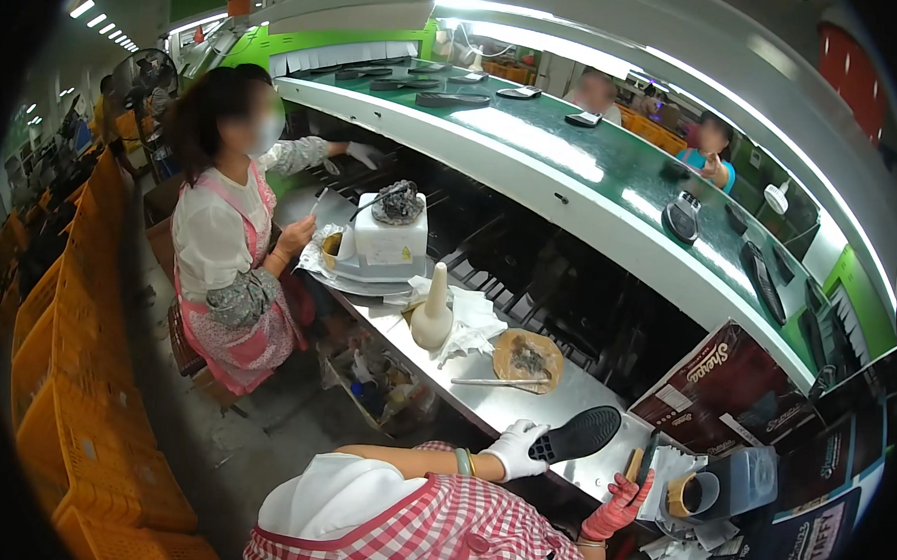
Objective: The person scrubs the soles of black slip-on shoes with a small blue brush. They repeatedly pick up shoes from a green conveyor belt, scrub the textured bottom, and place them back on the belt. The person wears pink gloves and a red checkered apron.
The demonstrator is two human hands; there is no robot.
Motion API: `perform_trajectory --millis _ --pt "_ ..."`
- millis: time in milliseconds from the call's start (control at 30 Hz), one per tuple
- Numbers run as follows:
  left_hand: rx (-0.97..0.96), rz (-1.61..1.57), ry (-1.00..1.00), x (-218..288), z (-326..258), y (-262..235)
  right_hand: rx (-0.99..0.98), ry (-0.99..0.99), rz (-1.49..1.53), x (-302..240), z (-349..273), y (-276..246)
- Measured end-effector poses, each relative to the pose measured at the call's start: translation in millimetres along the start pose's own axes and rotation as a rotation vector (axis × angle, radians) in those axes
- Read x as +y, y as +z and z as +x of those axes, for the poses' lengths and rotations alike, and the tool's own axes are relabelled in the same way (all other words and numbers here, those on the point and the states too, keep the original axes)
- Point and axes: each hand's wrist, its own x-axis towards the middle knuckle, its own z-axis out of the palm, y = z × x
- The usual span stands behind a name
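the black sole (587,432) extends rightward from the white-gloved left hand (516,451), which grips its gridded end over the table (493,406); the red-gloved right hand (617,506) is closed around one brush-like tool (637,462). one pale bottle (433,324) stands beyond; one round tan dish (545,356) bears dark residue. near the right hand, one cup (677,496) and one clear tub (756,476) have unclear contents.

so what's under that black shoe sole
Steel bench shows past the lower edge of the black shoe sole; the white-gloved left grip holds its heel end. Whatever lies directly behind the sole is covered, as are some fingers.
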Motion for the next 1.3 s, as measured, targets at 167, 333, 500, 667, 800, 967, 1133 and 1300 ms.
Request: perform_trajectory --millis 167,333,500,667,800,967,1133,1300 --pt "-0.191 -1.002 -0.582 -3 19 -4 -0.009 0.011 0.011 -6 -5 -5" --pt "-0.516 -1.702 -0.8 -13 36 15 -0.004 0.044 0.053 -33 -2 -7" --pt "-0.599 -1.86 -0.744 0 32 29 0.004 0.057 0.085 -48 14 -19" --pt "-0.571 -1.933 -0.797 13 15 38 0.114 0.005 -0.075 -67 39 -35" --pt "-0.729 -1.866 -0.794 31 21 28 0.205 0.136 -0.01 -78 57 -72" --pt "-0.798 -1.981 -0.747 36 53 11 0.237 0.226 0.033 -89 97 -80" --pt "-0.766 -1.849 -0.599 78 73 -36 0.178 0.173 -0.229 -115 117 -103" --pt "-0.708 -1.743 -0.412 93 62 -30 0.249 0.23 -0.224 -103 129 -124"
